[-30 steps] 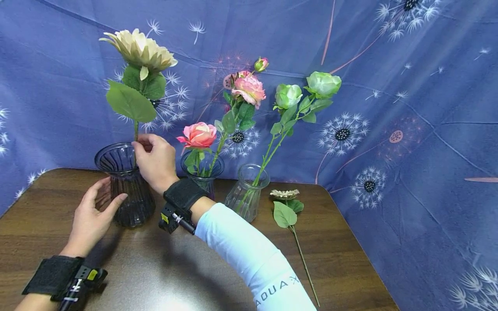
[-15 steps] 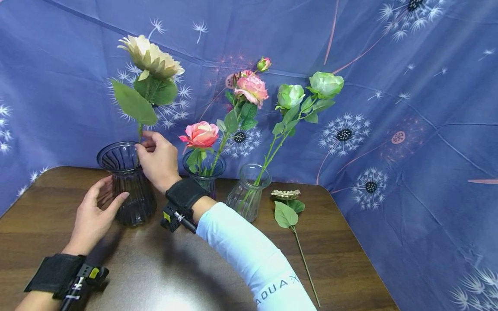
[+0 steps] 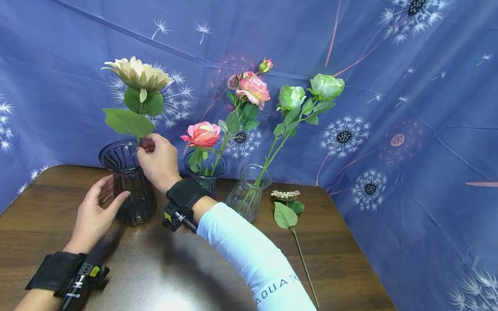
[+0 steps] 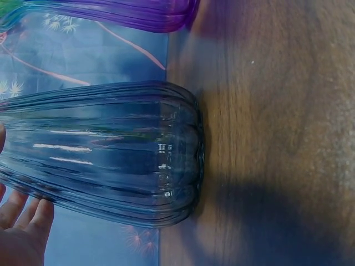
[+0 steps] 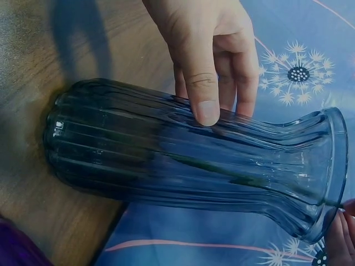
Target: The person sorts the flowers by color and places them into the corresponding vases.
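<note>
A ribbed, smoky dark glass vase [image 3: 134, 203] stands upright at the left of the table. My left hand [image 3: 95, 211] holds its side, thumb in front and fingers behind. My right hand [image 3: 159, 162] is at the vase's rim, pinching the stem of a tall cream flower [image 3: 138, 75] with broad green leaves. In the right wrist view, the flower's stem [image 5: 199, 164] runs down inside the glass [image 5: 105, 144], and the left thumb [image 5: 202, 100] lies against the vase wall.
To the right, a purple-tinted vase [image 3: 206, 183] holds pink roses [image 3: 202, 134]. A clear vase [image 3: 245, 203] beside it holds green-white flowers [image 3: 327, 86]. Another cream flower [image 3: 285, 214] lies on the wooden table [image 3: 342, 259]. A blue dandelion-print cloth [image 3: 420, 164] hangs behind.
The cream flower has come down into the dark vase, its head lower than before, after tilting right and back. My right hand stays pinching near the rim. The left hand keeps its place.
</note>
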